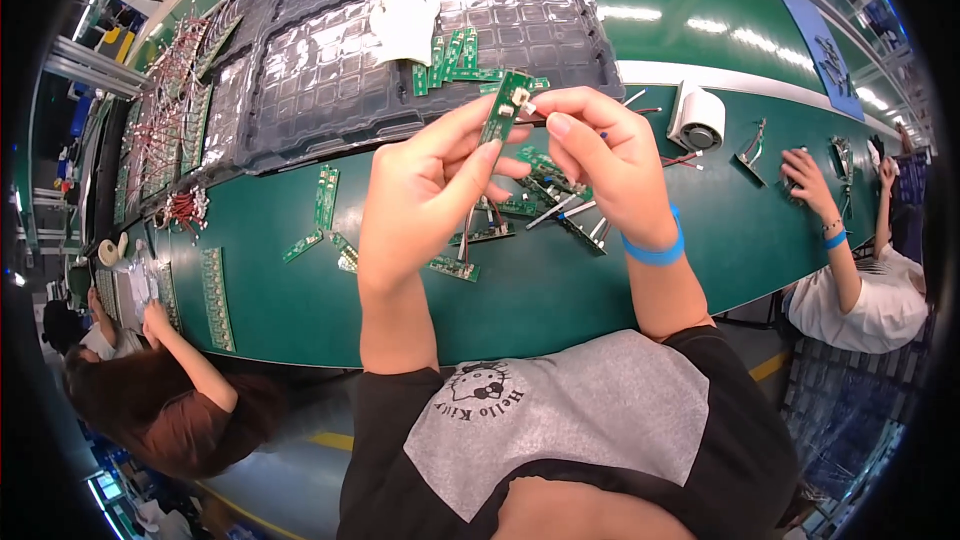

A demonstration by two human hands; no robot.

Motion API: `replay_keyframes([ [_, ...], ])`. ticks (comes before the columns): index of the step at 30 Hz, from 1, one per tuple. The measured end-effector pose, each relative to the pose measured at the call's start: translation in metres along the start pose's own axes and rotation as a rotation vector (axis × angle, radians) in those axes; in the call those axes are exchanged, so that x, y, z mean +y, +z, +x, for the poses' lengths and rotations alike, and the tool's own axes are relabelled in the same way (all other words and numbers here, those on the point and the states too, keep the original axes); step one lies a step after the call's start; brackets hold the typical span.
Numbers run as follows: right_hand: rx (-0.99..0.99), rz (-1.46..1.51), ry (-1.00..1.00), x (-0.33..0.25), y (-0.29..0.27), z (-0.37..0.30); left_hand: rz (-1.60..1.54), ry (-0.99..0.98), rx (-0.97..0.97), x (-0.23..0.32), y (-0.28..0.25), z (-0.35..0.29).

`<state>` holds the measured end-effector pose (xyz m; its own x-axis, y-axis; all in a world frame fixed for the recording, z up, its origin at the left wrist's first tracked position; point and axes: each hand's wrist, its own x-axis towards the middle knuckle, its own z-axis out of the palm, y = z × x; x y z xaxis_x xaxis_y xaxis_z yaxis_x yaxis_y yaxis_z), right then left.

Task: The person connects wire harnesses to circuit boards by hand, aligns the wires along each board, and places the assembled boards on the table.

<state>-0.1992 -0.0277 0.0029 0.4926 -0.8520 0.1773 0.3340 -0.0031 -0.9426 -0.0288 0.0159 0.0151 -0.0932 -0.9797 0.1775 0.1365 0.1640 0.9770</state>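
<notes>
A narrow green circuit board [497, 122] stands upright, tilted, in front of me, pinched between the thumb and fingers of my left hand [405, 210]. Near its upper end sits a pale socket. My right hand [622, 165], with a blue band at the wrist, is closed in a pinch on a small white connector [531, 108] beside that socket. Whether the connector is inside the socket I cannot tell. Beneath my hands lie several loose circuit boards [456, 268] with wires, partly hidden by my hands.
Beyond my hands a clear-dark plastic tray [330, 105] carries several boards [462, 52] and a white glove [405, 25]. A white fan [697, 122] stands at right. Wired boards [165, 110] and a board panel [217, 300] lie left. Co-workers' hands [806, 182] are on both sides.
</notes>
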Motion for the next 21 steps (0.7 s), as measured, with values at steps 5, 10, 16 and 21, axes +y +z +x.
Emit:
replay_keyframes([
  [5,0.062,-0.136,-0.086,-0.001,0.003,0.004,0.158,-0.005,0.047,-0.002,0.008,0.000],
  [10,0.073,-0.177,-0.077,-0.004,-0.001,0.006,0.367,0.105,0.087,-0.007,0.013,0.001],
  [16,0.095,-0.152,0.011,-0.002,-0.004,0.005,0.654,0.233,0.090,-0.016,0.012,0.002],
  [21,0.136,-0.269,0.014,0.006,-0.004,0.007,0.948,0.288,0.054,-0.020,0.017,0.000],
])
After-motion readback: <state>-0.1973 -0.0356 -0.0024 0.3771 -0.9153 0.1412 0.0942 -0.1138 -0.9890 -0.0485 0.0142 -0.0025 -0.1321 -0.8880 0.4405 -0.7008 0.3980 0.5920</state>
